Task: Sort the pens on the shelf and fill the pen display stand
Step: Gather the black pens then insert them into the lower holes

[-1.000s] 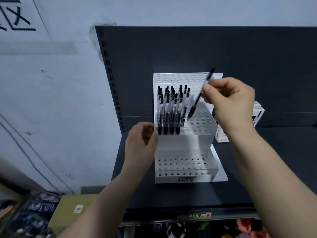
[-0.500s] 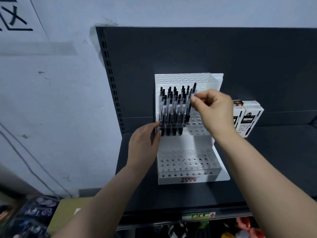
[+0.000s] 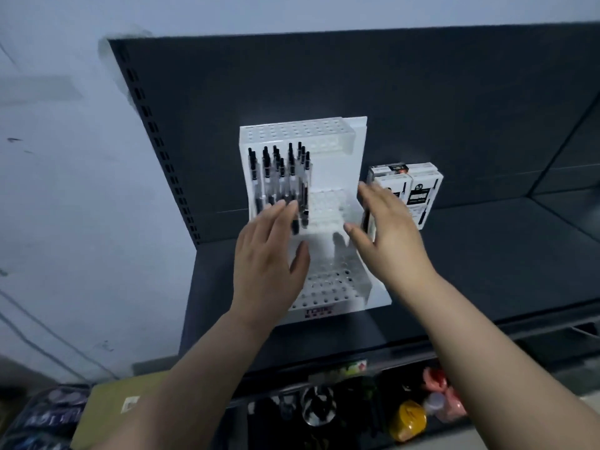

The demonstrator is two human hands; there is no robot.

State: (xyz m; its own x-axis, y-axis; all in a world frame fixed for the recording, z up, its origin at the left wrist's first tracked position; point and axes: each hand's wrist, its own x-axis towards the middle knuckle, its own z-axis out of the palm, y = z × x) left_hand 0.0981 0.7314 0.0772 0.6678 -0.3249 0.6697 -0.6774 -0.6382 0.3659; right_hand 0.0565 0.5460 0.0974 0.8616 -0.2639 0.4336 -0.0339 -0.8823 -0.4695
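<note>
At frame centre my left hand [image 3: 269, 264] is lying flat, open fingertips [image 3: 281, 209] overlapping the pens' [image 3: 279, 177] lower ends; my right hand [image 3: 386, 235] is hovering open, empty.

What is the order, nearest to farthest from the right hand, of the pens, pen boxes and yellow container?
1. The pen boxes, just behind the right hand.
2. The pens, to its left in the stand.
3. The yellow container, far below near the frame's bottom.
</note>
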